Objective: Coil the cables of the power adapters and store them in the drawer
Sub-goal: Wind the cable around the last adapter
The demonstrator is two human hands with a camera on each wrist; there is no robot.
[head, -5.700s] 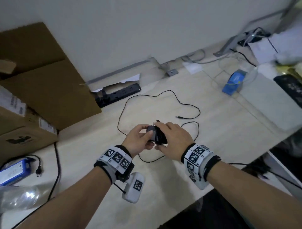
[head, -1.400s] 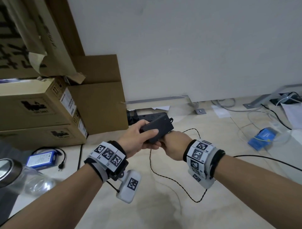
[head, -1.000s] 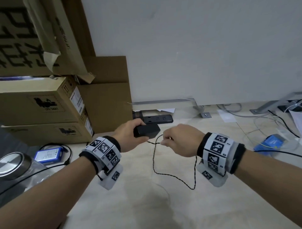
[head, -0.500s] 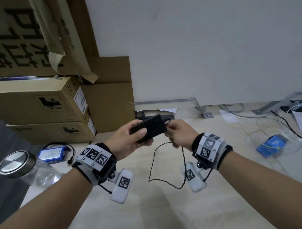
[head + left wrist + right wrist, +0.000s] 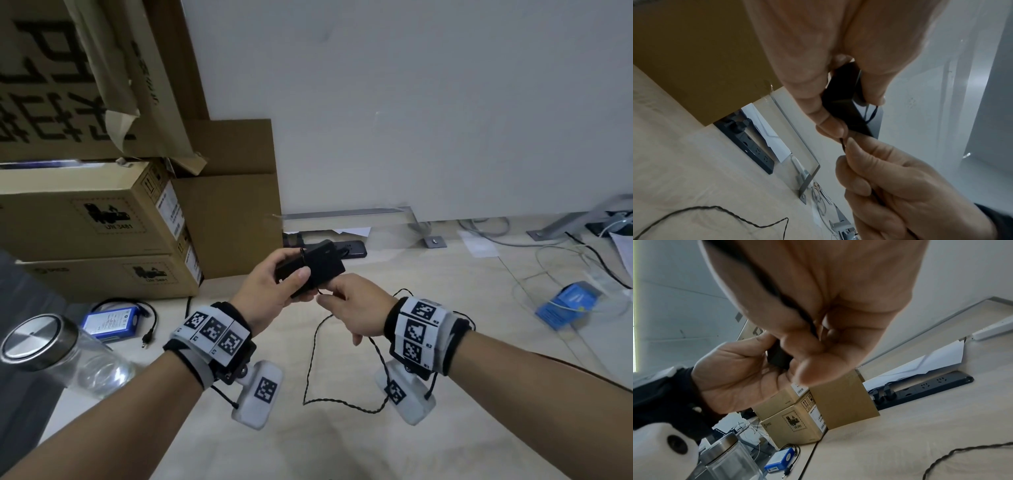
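A: Power adapter [image 5: 317,265] sits raised over the tabletop [image 5: 445,428], gripped in the left hand [image 5: 270,294], thumb across its near face. Why held up like that?

B: My guess: it serves as the spool. The right hand [image 5: 356,308], at the adapter's 5 o'clock, pinches the thin black cable [image 5: 310,363] right where it leaves the body, keeping it taut for the next turn.

A: And the slack?

B: Hangs from the right hand in a loop and trails onto the tabletop around 6 o'clock. A turn or two already crosses the adapter, judging from the left wrist view.

A: What's around, left to right?

B: Glass jar [image 5: 51,346] with a metal lid at 8 o'clock, a blue battery pack [image 5: 111,320] beside it, stacked cardboard boxes [image 5: 92,233] at 10, a black power strip [image 5: 346,248] just behind the adapter, a blue packet [image 5: 565,305] at 3.

A: Anything in the way?

B: The hanging loop could catch on the wrist cameras. No drawer is in view
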